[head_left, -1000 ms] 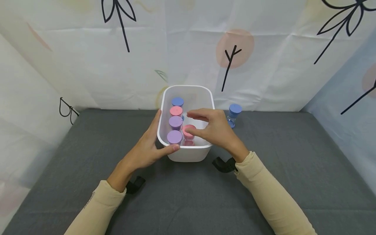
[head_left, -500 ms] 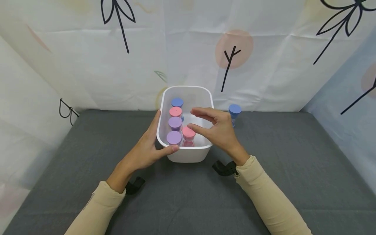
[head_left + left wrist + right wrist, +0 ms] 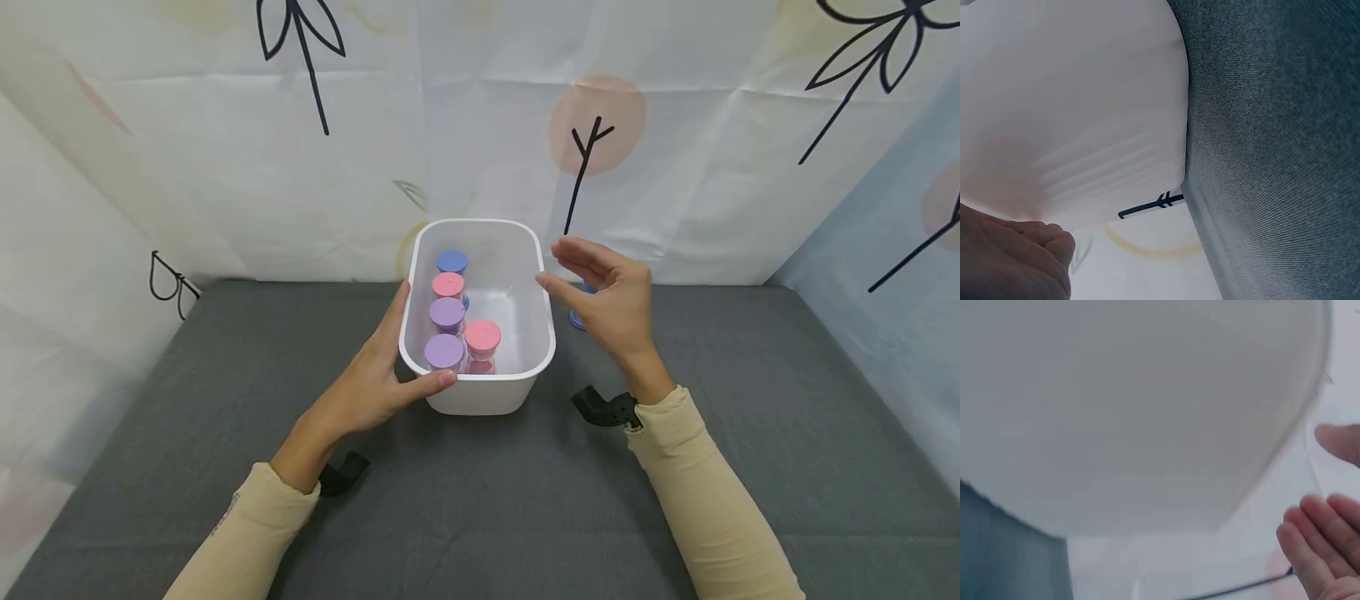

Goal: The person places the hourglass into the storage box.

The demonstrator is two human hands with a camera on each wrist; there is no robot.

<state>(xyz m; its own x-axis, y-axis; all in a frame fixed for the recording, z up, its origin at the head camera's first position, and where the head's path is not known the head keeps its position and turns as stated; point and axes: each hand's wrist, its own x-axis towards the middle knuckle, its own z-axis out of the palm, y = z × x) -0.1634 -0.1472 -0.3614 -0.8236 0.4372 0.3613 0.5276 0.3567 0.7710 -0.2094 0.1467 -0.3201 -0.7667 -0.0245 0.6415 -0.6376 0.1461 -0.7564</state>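
Note:
My left hand (image 3: 367,383) holds a white plastic bin (image 3: 483,397) at its near left corner, thumb over the front rim and fingers along the left wall. Inside, a blue hourglass (image 3: 452,261), a pink hourglass (image 3: 447,285) and two purple hourglasses (image 3: 444,351) stand in a row along the left wall. Beside the front purple one is another pink hourglass (image 3: 482,337). Just past the bin's right rim, my right hand (image 3: 615,308) has thumb and fingers spread with nothing between them. It mostly hides a blue hourglass (image 3: 577,320) standing on the table outside the bin.
Dark grey cloth (image 3: 480,517) covers the table. A white patterned curtain (image 3: 480,125) hangs close behind the bin, with more fabric at both sides. The right half of the bin's floor (image 3: 517,333) shows bare.
My right hand has drawn out from over the bin and moved right, toward the blue hourglass outside, now mostly covering it. My left hand and the bin stay in place.

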